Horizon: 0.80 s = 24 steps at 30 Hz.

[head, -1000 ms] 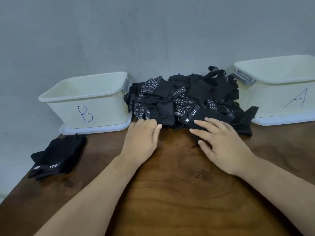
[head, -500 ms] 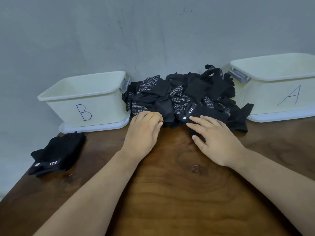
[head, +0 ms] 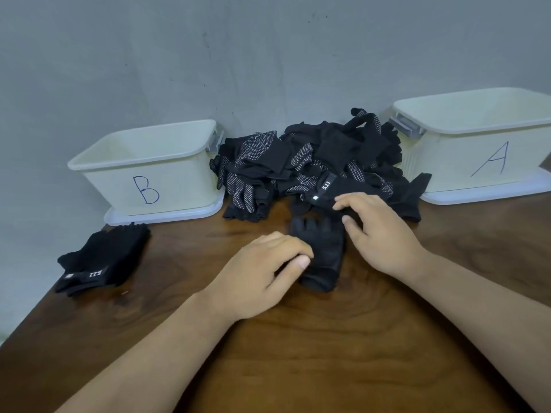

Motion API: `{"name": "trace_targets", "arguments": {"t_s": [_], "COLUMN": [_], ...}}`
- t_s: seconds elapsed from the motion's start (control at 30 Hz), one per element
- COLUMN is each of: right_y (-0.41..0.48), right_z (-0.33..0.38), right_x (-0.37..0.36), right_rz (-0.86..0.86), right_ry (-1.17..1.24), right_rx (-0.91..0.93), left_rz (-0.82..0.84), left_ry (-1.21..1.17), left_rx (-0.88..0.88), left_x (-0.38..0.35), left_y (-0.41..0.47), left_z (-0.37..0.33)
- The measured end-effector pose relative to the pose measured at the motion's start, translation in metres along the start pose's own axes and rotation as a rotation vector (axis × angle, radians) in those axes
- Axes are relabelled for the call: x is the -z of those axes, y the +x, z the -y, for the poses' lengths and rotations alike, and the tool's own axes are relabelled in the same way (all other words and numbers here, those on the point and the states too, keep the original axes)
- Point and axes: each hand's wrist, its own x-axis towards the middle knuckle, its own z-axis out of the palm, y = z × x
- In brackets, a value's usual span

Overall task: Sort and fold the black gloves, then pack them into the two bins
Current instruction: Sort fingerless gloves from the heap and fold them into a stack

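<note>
A heap of black gloves (head: 307,162), some with white dots, lies against the wall between two cream bins. One plain black glove (head: 320,257) lies out on the wooden table in front of the heap. My left hand (head: 262,272) grips its left edge with curled fingers and thumb. My right hand (head: 378,231) rests with spread fingers on the glove's right side and on the heap's front edge, beside a glove with a 5.11 label (head: 325,186). Bin B (head: 179,186) stands at the left and bin A (head: 447,165) at the right; no gloves show inside either.
A small stack of black gloves (head: 104,260) with a white label lies near the table's left edge, in front of bin B. The grey wall runs right behind the bins. Bare wood (head: 298,353) stretches from my hands to the near edge.
My left hand has drawn one black glove out of the heap toward me. My right hand has shifted slightly and stays on the heap's front edge.
</note>
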Motion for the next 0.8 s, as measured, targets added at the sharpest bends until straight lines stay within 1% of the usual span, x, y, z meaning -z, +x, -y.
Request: {"name": "trace_targets", "arguments": {"t_s": [0.07, 0.13, 0.23, 0.4, 0.47, 0.6, 0.7, 0.8], "right_y": [0.001, 0.003, 0.006, 0.012, 0.014, 0.015, 0.015, 0.015], "right_z": [-0.002, -0.004, -0.006, -0.015, -0.016, -0.010, -0.007, -0.007], "right_x": [0.000, -0.001, -0.002, -0.003, -0.001, 0.010, 0.017, 0.019], "right_rz": [-0.012, -0.008, 0.014, -0.039, -0.085, -0.261, -0.408, -0.448], "right_ry": [-0.008, -0.047, -0.113, -0.029, 0.043, 0.353, 0.578, 0.635], "right_rx": [-0.040, -0.067, -0.133, -0.233, -0.284, -0.393, -0.436, -0.465], "left_rz": [-0.065, -0.024, 0.078, 0.075, 0.045, -0.046, 0.032, 0.095], "left_ry": [0.019, 0.056, 0.065, -0.013, -0.027, -0.016, 0.035, 0.068], "left_rx": [0.052, 0.069, 0.043, 0.011, -0.001, 0.055, 0.083, 0.095], "left_x": [0.001, -0.001, -0.007, -0.004, -0.002, 0.000, -0.003, -0.005], "left_y": [0.003, 0.004, 0.006, 0.001, -0.001, 0.000, -0.001, -0.002], "left_z": [0.005, 0.011, 0.014, 0.012, 0.011, 0.013, 0.019, 0.021]}}
